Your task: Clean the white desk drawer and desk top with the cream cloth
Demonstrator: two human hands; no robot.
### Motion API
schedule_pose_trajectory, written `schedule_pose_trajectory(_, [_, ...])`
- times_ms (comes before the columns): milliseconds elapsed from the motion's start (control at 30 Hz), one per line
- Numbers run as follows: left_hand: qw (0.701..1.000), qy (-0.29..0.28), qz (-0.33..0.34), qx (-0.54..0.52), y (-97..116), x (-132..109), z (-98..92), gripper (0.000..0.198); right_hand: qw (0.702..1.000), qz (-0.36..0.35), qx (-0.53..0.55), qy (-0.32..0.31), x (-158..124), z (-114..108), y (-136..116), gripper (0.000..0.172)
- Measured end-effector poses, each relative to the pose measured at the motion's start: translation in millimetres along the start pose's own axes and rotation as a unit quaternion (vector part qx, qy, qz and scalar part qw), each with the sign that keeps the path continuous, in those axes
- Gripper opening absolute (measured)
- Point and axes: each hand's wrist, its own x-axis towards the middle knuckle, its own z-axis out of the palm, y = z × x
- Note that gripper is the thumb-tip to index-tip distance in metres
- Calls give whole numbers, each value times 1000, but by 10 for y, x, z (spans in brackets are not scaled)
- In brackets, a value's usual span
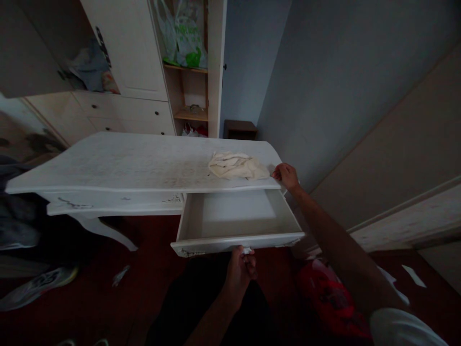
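Head view: a plain grey-blue wall (331, 91) fills the upper right of the frame, a dark red floor (158, 283) the bottom. A white panelled wardrobe (135, 53) stands upper left, its shelf bearing translucent plastic bags (190, 36) with green lettering too blurred to read. Across the middle runs a white, curved-edge desk (144, 161), its top smudged grey. Its shallow white rectangular drawer (237, 214) stands pulled out at centre, ornate trim on the front. Above lies a crumpled cream cloth (237, 166). My left hand (242, 269) pinches the drawer's small white knob (247, 250); my right hand (287, 176) curls at the desktop's right end, beside the cloth, whether gripping I cannot tell.
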Motion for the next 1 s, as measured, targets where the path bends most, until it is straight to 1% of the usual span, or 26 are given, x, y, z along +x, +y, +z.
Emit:
schedule_pose_trajectory(100, [1000, -3, -21, 3, -166, -33, -50, 49, 1000, 14, 2, -28, 10, -31, -41, 31])
schedule_pose_trajectory(200, [998, -11, -55, 13, -380, -51, -105, 53, 999, 31, 10, -37, 16, -39, -67, 34])
schedule_pose_trajectory(333, [996, 7, -75, 41, -654, -67, -181, 58, 998, 50, 14, -33, 23, -27, -76, 31])
schedule_pose_trajectory(433, [995, 8, -80, 55, -775, -74, -259, 57, 998, 56, 8, -34, 27, -18, -86, 28])
schedule_pose_trajectory(533, [995, 15, -75, 63, -821, -70, -360, 57, 997, 62, -1, -36, 30, -7, -101, 27])
schedule_pose_trajectory(633, [994, 32, -68, 76, -840, -50, -467, 59, 997, 66, -12, -37, 41, 7, -111, 26])
schedule_pose_trajectory(767, [992, 61, -67, 87, -876, -17, -578, 55, 997, 71, -28, -32, 76, 28, -102, 27])
schedule_pose_trajectory(900, [992, 60, -55, 97, -882, -20, -639, 52, 997, 57, -55, -17, 114, 99, -92, 29])
schedule_pose_trajectory(933, [991, 55, -56, 104, -873, -28, -652, 52, 997, 47, -62, -11, 120, 135, -100, 31])
schedule_pose_trajectory(1000, [990, 46, -63, 116, -849, -47, -683, 52, 997, 17, -73, 0, 128, 235, -147, 41])
